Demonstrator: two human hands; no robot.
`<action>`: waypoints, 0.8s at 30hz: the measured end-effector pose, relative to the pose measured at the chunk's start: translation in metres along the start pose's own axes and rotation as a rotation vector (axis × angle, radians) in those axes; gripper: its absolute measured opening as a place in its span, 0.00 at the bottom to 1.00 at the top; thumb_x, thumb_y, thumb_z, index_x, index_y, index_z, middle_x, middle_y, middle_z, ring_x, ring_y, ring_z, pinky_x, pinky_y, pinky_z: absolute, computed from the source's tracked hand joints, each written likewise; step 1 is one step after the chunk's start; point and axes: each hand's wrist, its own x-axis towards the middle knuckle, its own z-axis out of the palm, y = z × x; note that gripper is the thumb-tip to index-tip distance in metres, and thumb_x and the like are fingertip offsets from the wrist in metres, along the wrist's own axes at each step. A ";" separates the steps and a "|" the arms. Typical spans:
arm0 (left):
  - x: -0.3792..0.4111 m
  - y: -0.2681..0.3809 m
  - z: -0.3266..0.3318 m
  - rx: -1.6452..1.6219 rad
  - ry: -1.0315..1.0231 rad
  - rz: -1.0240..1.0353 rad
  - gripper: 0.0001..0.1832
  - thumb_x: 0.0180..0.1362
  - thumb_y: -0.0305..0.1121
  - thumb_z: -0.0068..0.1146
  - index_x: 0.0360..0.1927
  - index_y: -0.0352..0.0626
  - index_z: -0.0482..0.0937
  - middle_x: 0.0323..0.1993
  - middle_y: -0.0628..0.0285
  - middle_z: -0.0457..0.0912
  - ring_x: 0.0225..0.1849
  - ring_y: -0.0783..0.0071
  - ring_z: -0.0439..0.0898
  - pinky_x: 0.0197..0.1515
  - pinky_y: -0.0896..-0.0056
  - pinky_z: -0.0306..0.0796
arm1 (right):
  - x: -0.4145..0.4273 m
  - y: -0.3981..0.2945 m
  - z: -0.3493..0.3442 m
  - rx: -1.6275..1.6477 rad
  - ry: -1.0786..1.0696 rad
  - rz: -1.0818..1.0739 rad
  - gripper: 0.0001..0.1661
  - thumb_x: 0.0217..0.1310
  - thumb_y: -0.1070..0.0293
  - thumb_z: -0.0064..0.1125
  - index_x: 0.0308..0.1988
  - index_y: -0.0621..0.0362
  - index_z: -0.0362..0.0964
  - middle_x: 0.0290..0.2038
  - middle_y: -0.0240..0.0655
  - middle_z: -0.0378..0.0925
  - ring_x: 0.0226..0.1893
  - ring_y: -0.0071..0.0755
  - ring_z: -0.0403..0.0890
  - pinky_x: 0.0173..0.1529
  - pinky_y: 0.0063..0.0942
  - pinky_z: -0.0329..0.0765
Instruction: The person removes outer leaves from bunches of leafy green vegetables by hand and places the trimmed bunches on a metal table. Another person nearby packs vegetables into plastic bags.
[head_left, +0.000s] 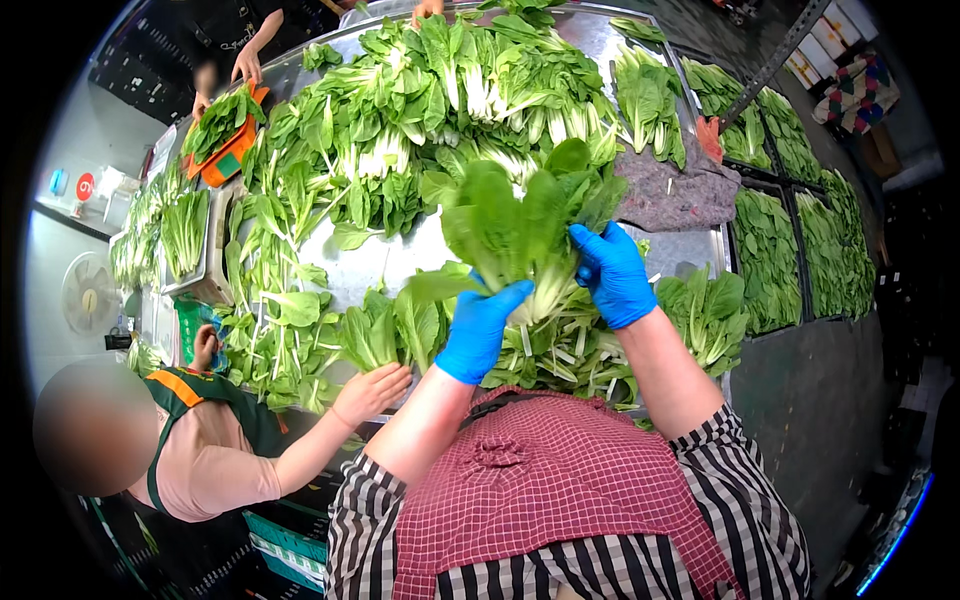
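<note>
Both my hands wear blue gloves and hold up a head of leafy greens with pale stalks, over the near part of a metal table. My left hand grips it low, near the stalk base. At its right side, my right hand has its fingers closed on the leaves or stalks; which of them is hidden. The leaves are slightly blurred. Beneath the head lies a pile of loose leaves and cut stalks. Another head of greens rests to the right of my right hand. Large heaps of greens cover the table's far side.
A co-worker's hand touches greens close to my left forearm. Another person's hands hold an orange tray of greens at the far left. A grey cloth lies at the right edge, near a metal post and crates of greens.
</note>
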 end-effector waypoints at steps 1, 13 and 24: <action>0.003 0.000 -0.001 0.099 -0.074 -0.087 0.18 0.51 0.28 0.64 0.45 0.32 0.77 0.38 0.59 0.82 0.35 0.72 0.82 0.41 0.72 0.74 | 0.000 0.000 0.004 -0.005 -0.029 -0.001 0.17 0.55 0.64 0.63 0.44 0.59 0.72 0.29 0.29 0.76 0.18 0.19 0.69 0.21 0.18 0.65; 0.008 -0.008 -0.004 -0.432 0.022 -0.089 0.15 0.55 0.25 0.58 0.47 0.35 0.75 0.39 0.58 0.80 0.37 0.70 0.81 0.40 0.70 0.75 | -0.023 0.054 0.006 -0.632 -0.118 -0.218 0.32 0.46 0.61 0.73 0.48 0.62 0.66 0.40 0.36 0.76 0.33 0.23 0.75 0.38 0.25 0.75; 0.010 -0.022 -0.019 -0.595 0.014 -0.129 0.18 0.57 0.26 0.55 0.52 0.38 0.70 0.48 0.57 0.77 0.50 0.63 0.76 0.54 0.61 0.70 | -0.032 0.055 0.002 -0.173 -0.197 0.066 0.20 0.56 0.70 0.63 0.48 0.63 0.69 0.35 0.31 0.77 0.28 0.17 0.74 0.31 0.18 0.73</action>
